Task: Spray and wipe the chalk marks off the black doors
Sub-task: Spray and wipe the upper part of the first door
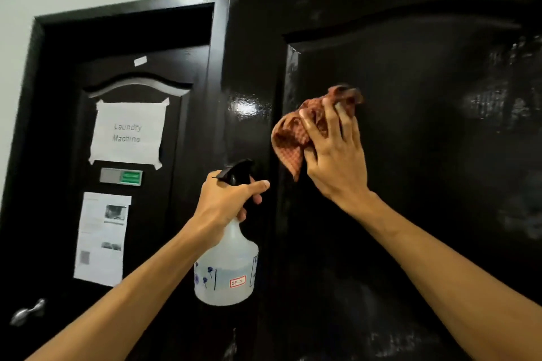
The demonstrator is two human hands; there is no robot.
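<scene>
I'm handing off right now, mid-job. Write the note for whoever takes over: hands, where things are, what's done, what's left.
Left hand: grip round the neck of the spray bottle, forefinger out by the trigger, held low between the two doors.
Right hand: holds the bunched checked cloth against the near door, at the left of its upper panel.
Done: the panel around the cloth looks dark and glossy.
Left: pale smears at the panel's right side, and more low down. Whether the far door with the Laundry Machine sign has chalk on it cannot be told.
</scene>
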